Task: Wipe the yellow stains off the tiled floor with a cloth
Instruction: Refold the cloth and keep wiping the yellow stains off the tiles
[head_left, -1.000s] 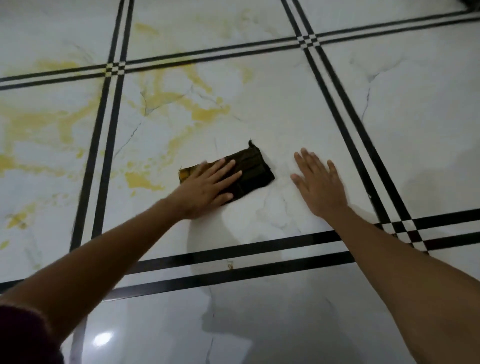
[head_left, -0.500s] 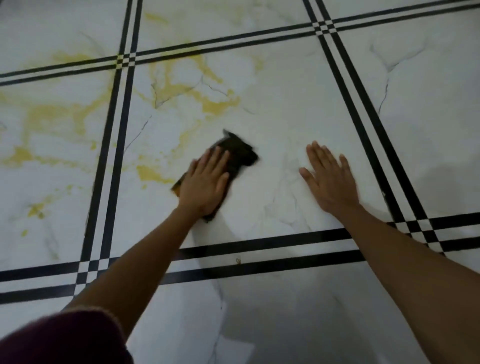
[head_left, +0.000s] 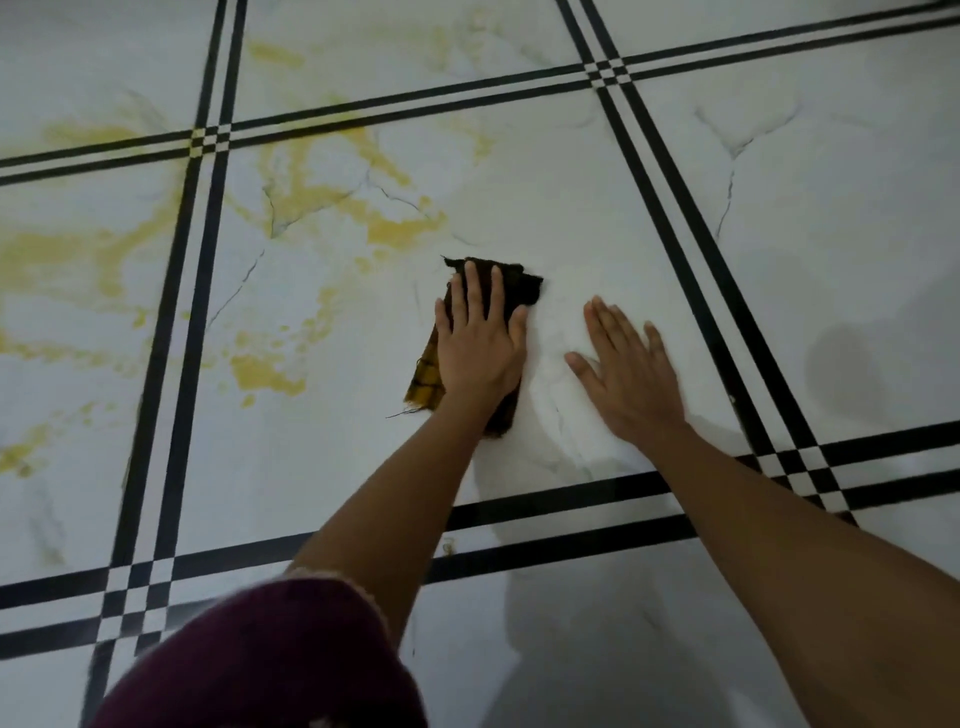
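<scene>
A dark cloth (head_left: 524, 288) with a yellow-stained checked corner lies on the white marble tile (head_left: 597, 218). My left hand (head_left: 480, 343) presses flat on the cloth with straight fingers pointing away from me. My right hand (head_left: 631, 371) lies flat on the bare tile just right of the cloth, fingers spread. Yellow stains (head_left: 267, 374) spread over the tile to the left of the cloth, with a thick patch (head_left: 405, 228) beyond it and more stains (head_left: 67, 254) on the neighbouring left tile.
Black double lines (head_left: 176, 364) border the tiles, crossing in checkered corners (head_left: 802, 470). A maroon sleeve (head_left: 270, 660) fills the lower left. The tiles to the right show only grey veins.
My left hand has swung the cloth round from lying sideways to pointing away from me and slid it right, close to my right hand, which stayed planted.
</scene>
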